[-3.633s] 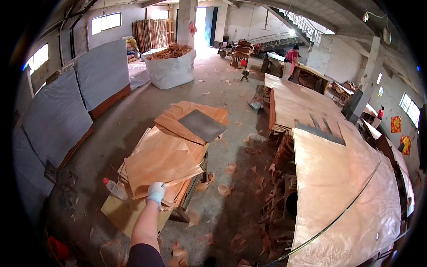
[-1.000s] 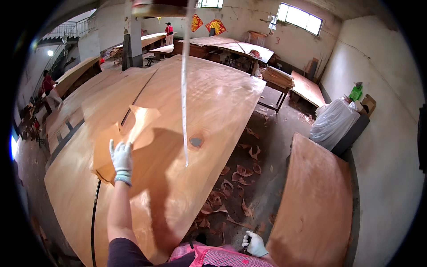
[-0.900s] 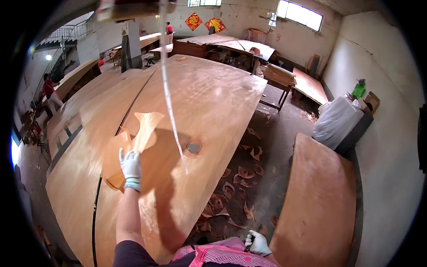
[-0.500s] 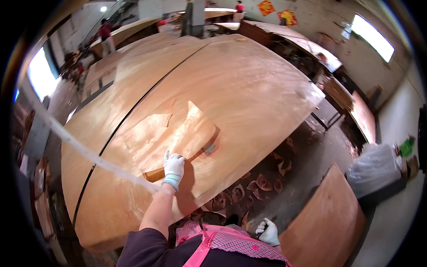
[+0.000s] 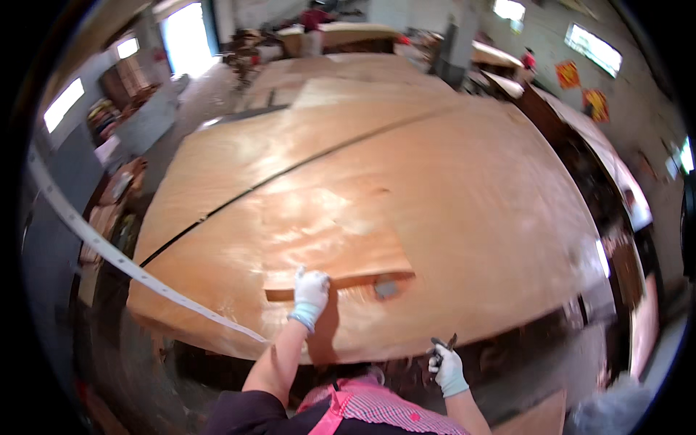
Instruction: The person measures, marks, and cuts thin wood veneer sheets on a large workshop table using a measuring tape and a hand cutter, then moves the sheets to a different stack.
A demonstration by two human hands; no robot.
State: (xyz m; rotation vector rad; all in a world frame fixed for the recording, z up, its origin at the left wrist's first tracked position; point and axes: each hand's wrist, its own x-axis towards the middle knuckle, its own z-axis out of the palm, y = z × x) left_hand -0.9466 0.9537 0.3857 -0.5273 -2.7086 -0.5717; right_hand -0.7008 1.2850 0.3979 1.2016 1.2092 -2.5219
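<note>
My left hand (image 5: 311,291), in a white glove, is closed on the near edge of a thin wood veneer piece (image 5: 341,250). That edge is lifted a little and casts a shadow. Beneath it spreads a large pale wood veneer sheet (image 5: 493,217) covering the table. A small grey patch (image 5: 385,289) shows just under the piece's right end. Over the sheet's near edge, my gloved right hand (image 5: 448,370) is closed around a small dark tool (image 5: 444,342), blurred, its kind unclear.
A white perforated tape (image 5: 116,257) hangs in from the left to the near edge. One long black line (image 5: 290,169) crosses the sheet diagonally. More veneer stacks (image 5: 580,130) stand at the right. Two people work at the back, one in a dark red top (image 5: 314,19).
My view has swung to the left. The veneer piece now lies flatter and squarer to me, my left hand still at its edge. My right hand has risen with the dark tool showing.
</note>
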